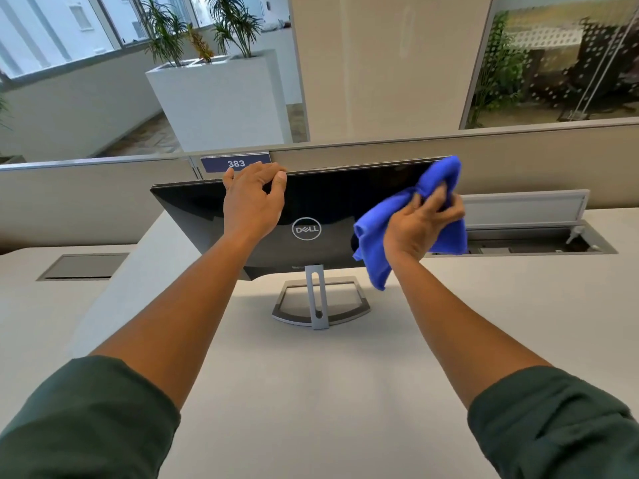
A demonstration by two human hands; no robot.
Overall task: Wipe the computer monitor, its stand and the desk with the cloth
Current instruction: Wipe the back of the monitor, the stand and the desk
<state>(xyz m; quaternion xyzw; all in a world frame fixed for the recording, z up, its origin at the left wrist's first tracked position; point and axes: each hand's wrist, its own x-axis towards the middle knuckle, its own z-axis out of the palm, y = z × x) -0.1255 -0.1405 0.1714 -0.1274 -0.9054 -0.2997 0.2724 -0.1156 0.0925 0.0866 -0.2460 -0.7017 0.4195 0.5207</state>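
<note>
My left grip (254,195) curls over the monitor (321,216) top edge, steadying it; it looks light and tippy. My right grip (420,224) bunches the soft cloth (377,229).

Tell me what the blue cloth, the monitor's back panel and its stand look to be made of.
Cloth: soft, napped fabric, probably microfibre; it folds and drapes limply.
Monitor back: glossy black, likely plastic; it mirrors its surroundings.
Stand: matte silver-grey, metal or painted plastic; cannot tell which.
</note>
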